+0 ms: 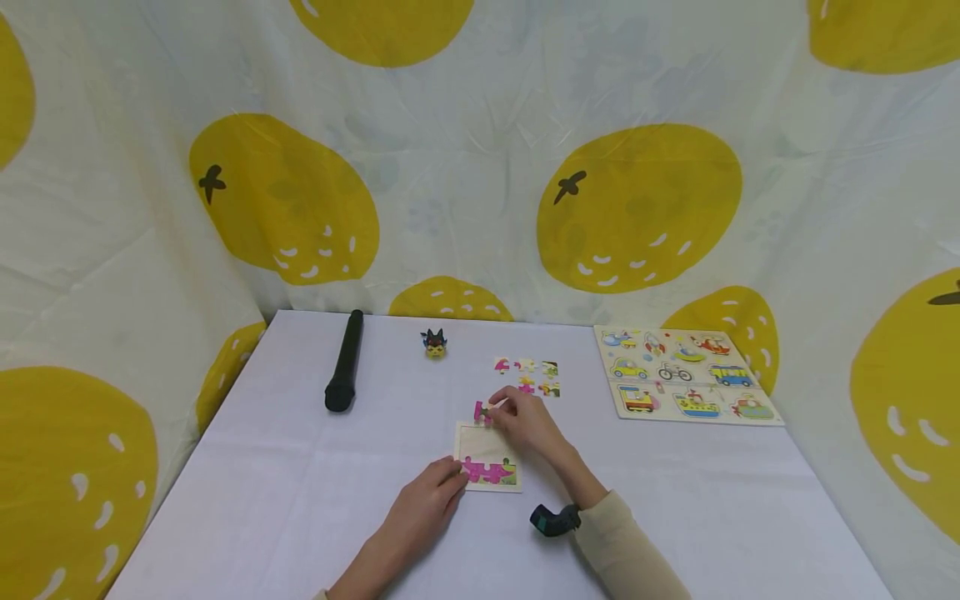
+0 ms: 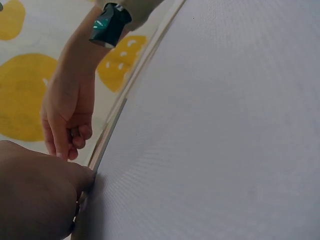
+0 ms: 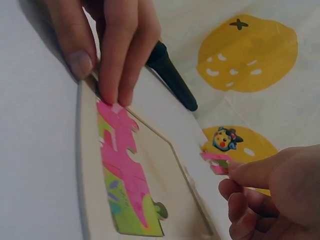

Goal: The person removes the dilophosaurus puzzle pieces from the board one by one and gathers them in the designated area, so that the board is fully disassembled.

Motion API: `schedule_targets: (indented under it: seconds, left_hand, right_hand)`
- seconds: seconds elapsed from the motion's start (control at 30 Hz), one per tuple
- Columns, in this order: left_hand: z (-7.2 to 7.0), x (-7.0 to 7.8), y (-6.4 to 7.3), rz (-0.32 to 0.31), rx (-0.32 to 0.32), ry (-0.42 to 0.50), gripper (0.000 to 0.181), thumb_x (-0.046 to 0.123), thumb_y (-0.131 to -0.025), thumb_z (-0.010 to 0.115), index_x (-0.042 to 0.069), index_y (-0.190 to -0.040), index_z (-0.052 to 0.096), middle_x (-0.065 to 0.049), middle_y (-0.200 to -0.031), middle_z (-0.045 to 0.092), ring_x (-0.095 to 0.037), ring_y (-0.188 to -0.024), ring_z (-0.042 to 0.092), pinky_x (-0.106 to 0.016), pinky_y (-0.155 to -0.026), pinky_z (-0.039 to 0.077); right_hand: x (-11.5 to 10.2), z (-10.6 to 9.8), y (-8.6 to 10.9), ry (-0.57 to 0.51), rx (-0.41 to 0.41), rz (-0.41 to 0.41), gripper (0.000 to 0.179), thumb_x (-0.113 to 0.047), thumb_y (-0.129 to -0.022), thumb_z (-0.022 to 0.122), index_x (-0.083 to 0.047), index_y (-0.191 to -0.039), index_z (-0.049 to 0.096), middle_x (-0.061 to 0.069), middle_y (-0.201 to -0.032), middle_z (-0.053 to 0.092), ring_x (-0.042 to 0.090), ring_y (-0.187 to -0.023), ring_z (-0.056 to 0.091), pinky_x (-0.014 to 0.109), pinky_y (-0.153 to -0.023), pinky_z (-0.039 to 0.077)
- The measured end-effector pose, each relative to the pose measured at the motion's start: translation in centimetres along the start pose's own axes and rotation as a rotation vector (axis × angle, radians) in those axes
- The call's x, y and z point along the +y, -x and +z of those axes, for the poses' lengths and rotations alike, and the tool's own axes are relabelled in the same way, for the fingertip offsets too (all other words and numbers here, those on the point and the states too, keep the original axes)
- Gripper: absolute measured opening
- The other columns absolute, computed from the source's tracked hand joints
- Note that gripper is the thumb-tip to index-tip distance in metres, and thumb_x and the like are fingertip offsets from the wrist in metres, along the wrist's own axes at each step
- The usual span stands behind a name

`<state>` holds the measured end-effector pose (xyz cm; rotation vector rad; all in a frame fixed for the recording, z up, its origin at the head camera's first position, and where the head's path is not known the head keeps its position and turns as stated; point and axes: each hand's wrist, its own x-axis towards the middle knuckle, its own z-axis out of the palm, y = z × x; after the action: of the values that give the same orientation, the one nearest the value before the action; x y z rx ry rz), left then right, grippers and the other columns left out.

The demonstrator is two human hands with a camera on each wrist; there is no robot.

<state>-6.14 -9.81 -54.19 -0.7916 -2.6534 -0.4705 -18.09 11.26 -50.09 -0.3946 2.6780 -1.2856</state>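
Note:
My right hand (image 1: 528, 423) pinches a pink and green jigsaw piece (image 1: 481, 412) between thumb and fingertip, just above the top edge of a square wooden puzzle tray (image 1: 480, 442). In the right wrist view the held piece (image 3: 216, 163) is apart from the tray. My left hand (image 1: 429, 500) grips the tray's lower left corner, thumb at the outer edge and fingertips on the pieces inside. A row of joined pink and green pieces (image 3: 125, 170) lies along the tray's near side; bare wood shows beyond it. In the left wrist view the left hand (image 2: 40, 192) hides most of the tray.
Several loose jigsaw pieces (image 1: 527, 367) lie beyond the right hand. A wooden vehicle puzzle board (image 1: 682, 375) lies at the right, a black microphone (image 1: 346, 362) at the left. A small horned figure (image 1: 434, 343) stands at the back, before a fruit-patterned cloth (image 1: 465, 208).

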Motion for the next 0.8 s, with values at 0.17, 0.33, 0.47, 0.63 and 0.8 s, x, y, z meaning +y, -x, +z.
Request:
schedule_targets:
  seconds: [0.17,0.33,0.47,0.63,0.8]
  left_hand:
    - [-0.2,0.1,0.0,-0.029,-0.040,0.012,0.026,0.022,-0.093,0.072,0.010,-0.116,0.074,-0.004,-0.121,0.067,-0.019,-0.119,0.063,-0.034,-0.099,0.055]
    - [-0.2,0.1,0.1,-0.032,-0.037,0.020,0.027,0.023,-0.093,0.072,0.010,-0.116,0.074,-0.004,-0.121,0.067,-0.019,-0.118,0.063,-0.035,-0.099,0.056]
    - [-0.3,0.1,0.1,-0.050,-0.066,0.032,0.028,0.025,-0.094,0.070,0.010,-0.118,0.074,-0.004,-0.124,0.066,-0.019,-0.121,0.062,-0.035,-0.101,0.055]
    - [-0.4,0.3,0.1,-0.065,-0.089,0.042,0.029,0.026,-0.095,0.069,0.011,-0.119,0.073,-0.004,-0.125,0.066,-0.020,-0.123,0.062,-0.036,-0.101,0.054]
    - [-0.4,0.3,0.0,-0.066,-0.084,0.047,0.029,0.026,-0.095,0.069,0.010,-0.119,0.073,-0.004,-0.125,0.066,-0.020,-0.123,0.062,-0.036,-0.102,0.054]
  right_hand:
    - [0.1,-0.5,-1.0,0.003,0.027,0.029,0.021,-0.016,-0.094,0.070,-0.011,-0.114,0.067,0.002,-0.086,0.067,0.014,-0.071,0.055,0.022,-0.058,0.046]
    - [0.5,-0.9,-1.8,0.008,0.053,0.055,0.022,-0.014,-0.094,0.069,-0.009,-0.115,0.065,0.005,-0.088,0.066,0.015,-0.072,0.055,0.024,-0.059,0.046]
    - [1.1,-1.1,-2.5,0.028,0.076,0.056,0.021,-0.013,-0.094,0.069,-0.008,-0.114,0.065,0.005,-0.087,0.067,0.015,-0.073,0.056,0.023,-0.061,0.047]
    - [1.6,-1.4,-3.2,0.058,0.097,0.046,0.020,-0.010,-0.093,0.067,-0.005,-0.113,0.067,0.007,-0.088,0.068,0.015,-0.075,0.058,0.025,-0.064,0.047]
    - [1.7,-1.6,-3.7,0.086,0.114,0.047,0.021,-0.011,-0.094,0.066,-0.005,-0.114,0.067,0.008,-0.089,0.067,0.017,-0.077,0.057,0.026,-0.067,0.047]
